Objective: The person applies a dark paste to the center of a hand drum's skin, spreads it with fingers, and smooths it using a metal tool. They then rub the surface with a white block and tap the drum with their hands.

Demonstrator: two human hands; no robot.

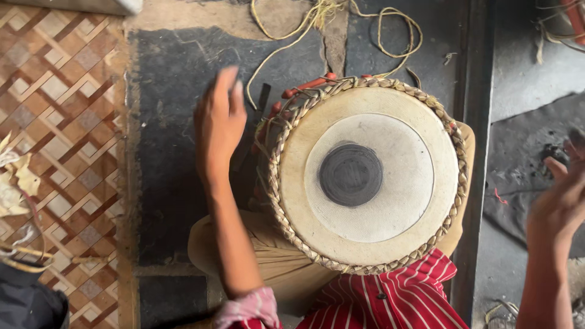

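Head view, looking straight down. A drum (365,176) rests in your lap, its round head facing up at you. The skin is pale cream, with a lighter inner circle and a dark grey patch (351,174) at the centre. A braided rim (272,183) of straw-coloured lacing runs all the way round the edge. Red-orange pegs (311,84) show along its upper left side, tucked under the lacing.

Your left hand (218,125) hovers just left of the drum, above the floor, palm down, fingers loosely spread and pointing away from you. It holds nothing and does not touch the drum. Your right hand (563,195) is at the far right edge of the picture, well apart from the drum, raised and blurred, fingers open and empty. The two hands are wide apart, with the drum between them.

Your tan trousers (274,256) show beneath the drum, and a red-and-white striped shirt (396,298) fills the bottom centre.

The floor (170,152) under your left hand is dark and worn. A yellow cord (390,30) lies in loose loops beyond the drum, at the top. At the left lies a patterned mat (55,122) of brown and cream diamonds. A dark grey strip (475,122) runs top to bottom just right of the drum.
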